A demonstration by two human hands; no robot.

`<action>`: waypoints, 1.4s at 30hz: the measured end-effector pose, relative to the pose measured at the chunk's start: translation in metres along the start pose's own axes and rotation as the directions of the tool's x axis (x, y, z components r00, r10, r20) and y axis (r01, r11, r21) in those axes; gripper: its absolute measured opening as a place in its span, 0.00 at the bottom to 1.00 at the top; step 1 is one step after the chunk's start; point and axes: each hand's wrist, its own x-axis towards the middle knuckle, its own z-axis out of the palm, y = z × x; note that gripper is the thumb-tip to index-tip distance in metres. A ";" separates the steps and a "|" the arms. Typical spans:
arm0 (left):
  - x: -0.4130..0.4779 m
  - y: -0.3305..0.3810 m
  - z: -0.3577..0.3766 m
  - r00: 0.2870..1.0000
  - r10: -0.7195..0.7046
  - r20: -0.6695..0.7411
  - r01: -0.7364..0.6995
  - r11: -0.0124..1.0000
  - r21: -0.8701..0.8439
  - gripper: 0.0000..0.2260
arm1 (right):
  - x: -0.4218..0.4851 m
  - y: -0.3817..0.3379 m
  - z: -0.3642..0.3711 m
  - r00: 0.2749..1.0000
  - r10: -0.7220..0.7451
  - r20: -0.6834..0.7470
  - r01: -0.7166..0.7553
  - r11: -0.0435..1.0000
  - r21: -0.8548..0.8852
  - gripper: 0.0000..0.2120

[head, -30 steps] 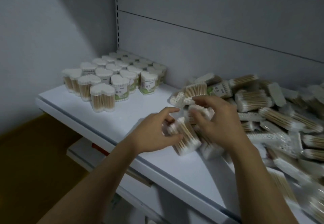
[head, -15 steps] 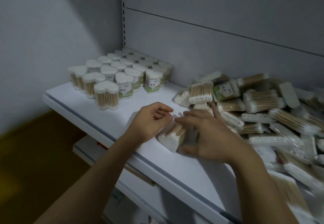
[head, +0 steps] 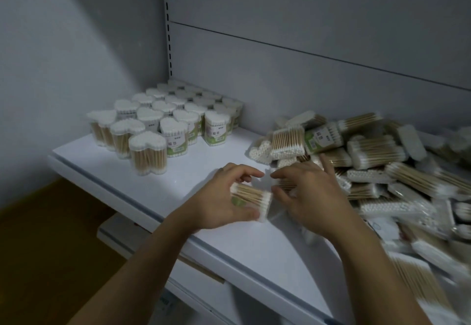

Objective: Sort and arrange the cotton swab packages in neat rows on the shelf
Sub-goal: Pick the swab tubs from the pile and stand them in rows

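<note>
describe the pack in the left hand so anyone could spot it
On the white shelf, look in the gap between the upright heart-shaped packs at back left and the loose heap on the right. There the left hand holds a clear plastic pack of wooden-stemmed cotton swabs on its side. Unlike its neighbours, it is in a grip, apart from both groups.

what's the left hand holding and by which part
A cotton swab package, gripped across its width by the left hand: fingers curled over the far edge, thumb on the near edge.
</note>
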 end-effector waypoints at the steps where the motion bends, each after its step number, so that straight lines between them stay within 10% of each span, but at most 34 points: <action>1: 0.002 -0.001 0.001 0.999 -0.007 -0.047 0.005 0.999 -0.036 0.23 | 0.000 0.001 -0.001 1.000 -0.010 -0.026 0.010 1.000 0.008 0.13; 8: 0.012 -0.005 -0.007 0.931 -0.278 -0.235 0.041 0.722 -0.690 0.18 | 0.020 -0.018 -0.008 1.000 -0.002 -0.005 0.004 0.886 0.463 0.22; 14: 0.010 -0.010 -0.033 0.953 -0.118 -0.280 0.006 0.928 -0.372 0.16 | 0.055 -0.046 0.005 0.996 0.090 0.003 -0.069 0.746 0.662 0.09; 19: -0.002 -0.027 -0.037 0.940 -0.088 -0.330 0.160 0.967 0.198 0.29 | 0.086 -0.053 0.021 0.992 0.124 -0.029 -0.098 0.891 0.443 0.07; 42: 0.003 -0.036 -0.043 0.944 -0.109 -0.311 0.186 0.955 0.230 0.33 | 0.105 -0.069 0.077 0.994 0.060 0.087 -0.090 0.912 0.400 0.38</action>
